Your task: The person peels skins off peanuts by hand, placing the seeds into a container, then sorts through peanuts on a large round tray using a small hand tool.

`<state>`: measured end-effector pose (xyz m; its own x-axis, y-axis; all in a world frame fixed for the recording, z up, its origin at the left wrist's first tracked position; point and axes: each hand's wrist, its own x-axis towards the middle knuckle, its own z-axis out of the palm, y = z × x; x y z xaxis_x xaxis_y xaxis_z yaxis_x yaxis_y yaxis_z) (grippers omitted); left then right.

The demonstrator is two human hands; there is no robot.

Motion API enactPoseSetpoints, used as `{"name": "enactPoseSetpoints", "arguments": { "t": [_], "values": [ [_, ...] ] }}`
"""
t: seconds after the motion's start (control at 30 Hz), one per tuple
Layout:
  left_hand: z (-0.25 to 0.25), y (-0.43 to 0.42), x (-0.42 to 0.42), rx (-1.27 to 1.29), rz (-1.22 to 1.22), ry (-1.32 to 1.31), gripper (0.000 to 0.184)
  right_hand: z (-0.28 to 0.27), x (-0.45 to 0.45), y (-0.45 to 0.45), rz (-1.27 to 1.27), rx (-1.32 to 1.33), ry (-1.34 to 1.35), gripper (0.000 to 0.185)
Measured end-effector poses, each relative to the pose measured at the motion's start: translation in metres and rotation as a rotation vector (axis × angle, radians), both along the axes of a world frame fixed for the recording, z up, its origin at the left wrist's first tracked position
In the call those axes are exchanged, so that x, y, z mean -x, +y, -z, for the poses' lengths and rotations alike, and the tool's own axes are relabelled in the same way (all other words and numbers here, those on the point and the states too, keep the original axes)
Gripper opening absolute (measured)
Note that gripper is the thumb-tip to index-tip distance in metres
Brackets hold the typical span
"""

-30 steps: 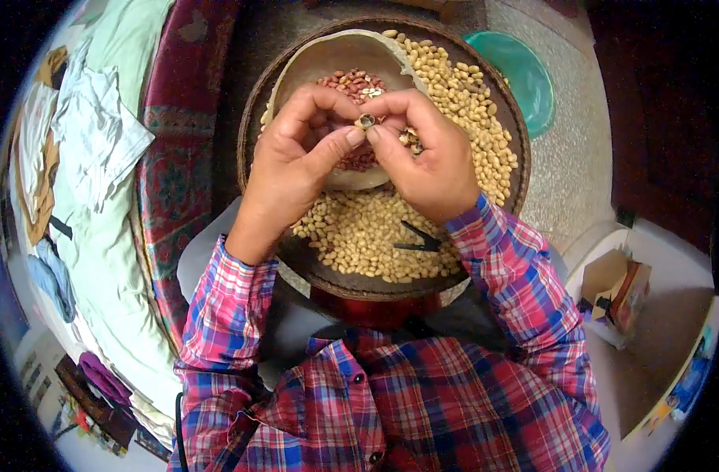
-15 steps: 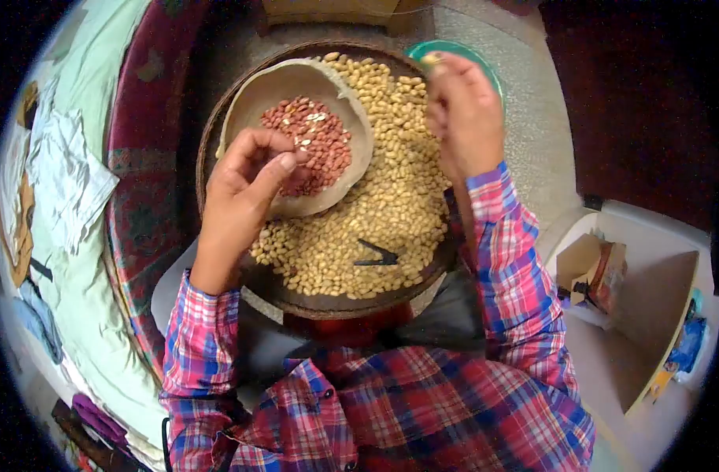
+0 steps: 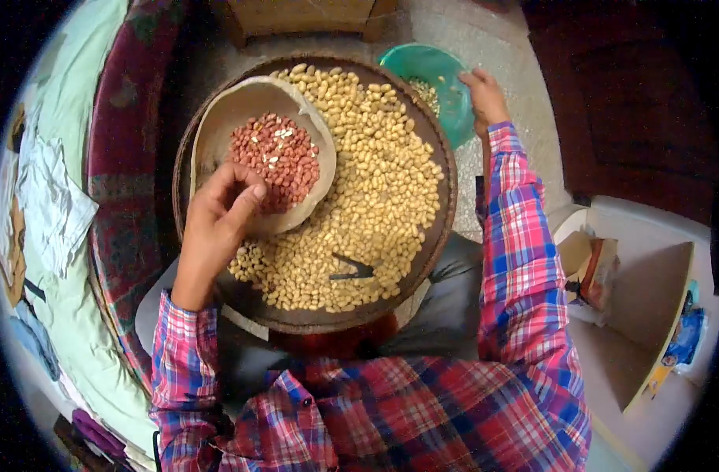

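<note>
My left hand (image 3: 218, 206) is over the near-left rim of a beige bowl (image 3: 210, 130), its thumb and fingertips pressed together; what they hold, if anything, is too small to name. Red shelled peanuts (image 3: 277, 157) lie in the bowl. The bowl rests on a round dark tray (image 3: 442, 212) with unshelled peanuts (image 3: 375, 173) and a black V-shaped tool (image 3: 351, 269). At the right rim of a green basin (image 3: 410, 59), my right hand (image 3: 485, 98) has its fingers bent, their tips blurred. Pale pieces of shell (image 3: 426, 94) lie inside the basin.
Pale green cloth with clothes (image 3: 56, 197) on it lies at the left, beside a dark red patterned fabric (image 3: 127, 149). A wooden piece of furniture (image 3: 304, 17) stands at the top. A white container with a cardboard box (image 3: 576, 256) is at the right.
Both hands were together over the bowl with a shell between them; they have parted. My right hand has moved right to the green basin. The view has shifted, showing more of the basin.
</note>
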<state>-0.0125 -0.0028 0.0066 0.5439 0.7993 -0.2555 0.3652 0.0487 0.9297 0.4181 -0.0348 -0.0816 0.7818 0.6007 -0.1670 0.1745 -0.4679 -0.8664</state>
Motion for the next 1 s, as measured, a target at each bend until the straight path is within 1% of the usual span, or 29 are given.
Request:
{"name": "enactPoseSetpoints", "arguments": {
  "t": [0.03,0.07,0.1,0.13,0.17,0.2,0.27,0.3,0.37,0.4,0.43,0.47,0.5,0.53,0.57,0.6,0.67,0.73,0.8,0.87,0.9,0.97,1.0],
  "values": [
    [0.002,0.001,0.003,-0.066,0.005,0.021,0.009,0.005,-0.001,-0.004,-0.004,0.009,0.02,0.053],
    [-0.002,0.001,0.004,-0.064,-0.006,0.046,0.009,-0.002,0.003,-0.001,-0.01,0.024,-0.032,0.054],
    [-0.009,0.002,0.002,-0.162,-0.017,0.111,0.01,-0.007,0.005,0.003,-0.019,0.036,-0.081,0.056],
    [-0.013,0.005,0.004,-0.262,-0.026,0.175,0.01,-0.012,0.002,0.003,-0.064,0.063,-0.021,0.056],
    [-0.004,0.011,0.01,-0.355,-0.039,0.186,0.01,-0.017,0.003,0.004,-0.108,0.09,0.035,0.057],
    [-0.003,0.016,0.015,-0.352,-0.044,0.211,0.01,-0.025,0.016,0.006,-0.118,0.091,0.058,0.057],
    [0.0,0.021,0.022,-0.547,-0.054,0.307,0.01,-0.043,0.038,0.0,-0.055,-0.155,0.199,0.047],
    [-0.003,0.023,0.026,-0.504,-0.029,0.37,0.011,-0.051,0.05,-0.004,-0.058,-0.142,0.216,0.047],
    [0.0,0.02,0.032,-0.479,0.009,0.383,0.012,-0.068,0.074,-0.007,-0.155,-0.344,0.302,0.033],
    [0.0,0.02,0.033,-0.474,0.048,0.377,0.014,-0.077,0.086,-0.009,-0.16,-0.345,0.303,0.033],
    [0.0,0.018,0.034,-0.452,0.122,0.426,0.015,-0.086,0.1,-0.014,-0.206,-0.348,0.388,0.032],
    [0.005,0.016,0.034,-0.455,0.121,0.424,0.015,-0.094,0.115,-0.019,-0.252,-0.353,0.47,0.032],
    [0.012,0.013,0.033,-0.478,0.231,0.478,0.014,-0.098,0.132,-0.023,-0.253,-0.357,0.466,0.032],
    [0.017,0.011,0.032,-0.501,0.339,0.531,0.013,-0.101,0.151,-0.026,-0.269,-0.394,0.532,0.028],
    [0.016,0.007,0.027,-0.439,0.346,0.53,0.016,-0.102,0.165,-0.03,-0.287,-0.429,0.6,0.025],
    [0.014,0.006,0.022,-0.46,0.389,0.578,0.018,-0.102,0.175,-0.034,-0.293,-0.434,0.6,0.025],
    [0.022,0.004,0.017,-0.521,0.394,0.537,0.019,-0.098,0.19,-0.042,-0.275,-0.451,0.755,0.024],
    [0.023,0.004,0.01,-0.49,0.379,0.548,0.019,-0.099,0.196,-0.048,-0.25,-0.441,0.78,0.025],
    [0.026,0.009,0.005,-0.469,0.369,0.551,0.019,-0.101,0.194,-0.049,-0.206,-0.427,0.894,0.025],
    [0.035,0.013,0.001,-0.757,0.241,0.275,0.019,-0.1,0.187,-0.044,-0.215,-0.446,0.88,0.024],
    [0.035,0.016,0.001,-0.759,0.243,0.276,0.019,-0.099,0.183,-0.042,-0.22,-0.457,0.862,0.024],
    [0.03,0.023,0.003,-0.652,0.18,0.234,0.02,-0.097,0.177,-0.039,-0.206,-0.461,0.852,0.024],
    [0.025,0.028,0.005,-0.649,0.187,0.242,0.02,-0.096,0.173,-0.037,-0.2,-0.462,0.861,0.024]
  ]
}}
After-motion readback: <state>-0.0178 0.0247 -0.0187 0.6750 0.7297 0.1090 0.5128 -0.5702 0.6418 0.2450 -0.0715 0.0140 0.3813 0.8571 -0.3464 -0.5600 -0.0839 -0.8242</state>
